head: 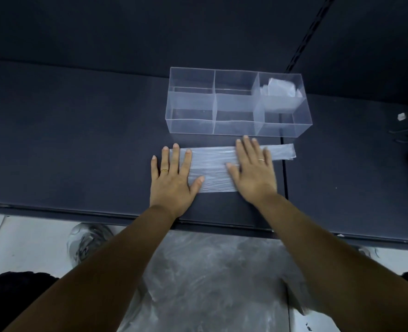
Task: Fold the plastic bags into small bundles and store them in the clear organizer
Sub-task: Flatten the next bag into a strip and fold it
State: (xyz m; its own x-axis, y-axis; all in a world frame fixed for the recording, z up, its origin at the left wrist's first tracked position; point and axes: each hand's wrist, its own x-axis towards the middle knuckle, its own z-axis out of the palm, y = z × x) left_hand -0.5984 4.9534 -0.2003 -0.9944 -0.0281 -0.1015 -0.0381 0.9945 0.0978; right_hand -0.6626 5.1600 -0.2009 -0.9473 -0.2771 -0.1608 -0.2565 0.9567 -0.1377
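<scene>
- Two hands lie flat, as I see it: the left hand [174, 180] and right hand [254, 174], fingers straight, press the folded plastic bag [212, 168] onto the dark table [78, 140].
- The bag is a long strip just near of the clear organizer [191, 127].
- One bundle [279, 88] sits in its far right compartment.
- Loose plastic [210, 279] is heaped below the table's near edge.
- A white scrap [401, 116] lies far right.

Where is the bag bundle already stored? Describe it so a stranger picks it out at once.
Start at the clear rectangular plastic organizer on the dark table. Look in its right end, far side: a pale, translucent folded plastic bundle sits there. It alone is inside; the other compartments look empty, and the long flat translucent plastic bag lies outside.
</scene>
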